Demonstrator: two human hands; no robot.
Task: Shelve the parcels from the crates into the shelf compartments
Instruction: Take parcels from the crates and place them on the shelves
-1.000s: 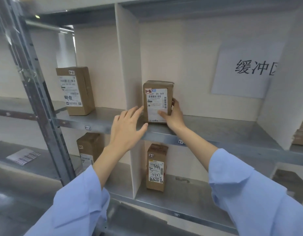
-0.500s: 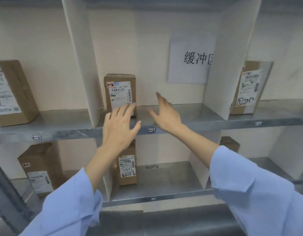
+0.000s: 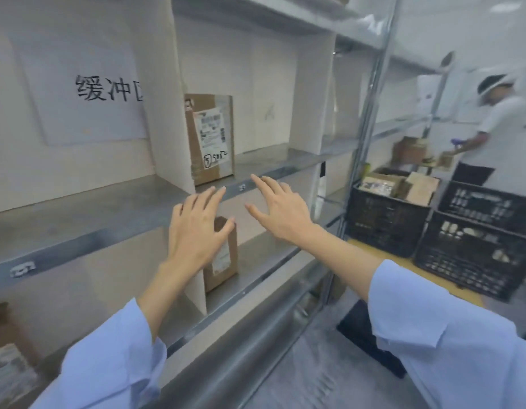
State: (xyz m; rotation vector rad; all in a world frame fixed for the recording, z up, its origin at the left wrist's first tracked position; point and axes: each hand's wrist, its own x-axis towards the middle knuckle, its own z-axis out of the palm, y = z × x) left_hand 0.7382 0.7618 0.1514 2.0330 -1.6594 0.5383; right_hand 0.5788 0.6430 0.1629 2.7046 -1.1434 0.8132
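Note:
Both my hands hang empty in front of the metal shelf [image 3: 114, 231], fingers spread. My left hand [image 3: 196, 231] is level with the shelf's front edge. My right hand [image 3: 281, 211] is a little to its right. A brown parcel with a white label [image 3: 210, 137] stands upright in the compartment just behind them, against a white divider [image 3: 167, 113]. On the lower shelf another brown parcel [image 3: 223, 258] is partly hidden by my left hand. At the right, black crates [image 3: 388, 219] hold several parcels [image 3: 421, 187].
A paper sign with black characters [image 3: 84, 90] hangs on the back wall. A metal upright [image 3: 368, 113] ends the shelf. More black crates [image 3: 474, 252] sit on a yellowish surface. A person in white [image 3: 498, 125] stands at the far right. A parcel corner [image 3: 7, 349] shows at lower left.
My view has swung right along the shelf. My right hand let go of the parcel it placed, and both hands have drawn back from it, empty. The crates have come into sight.

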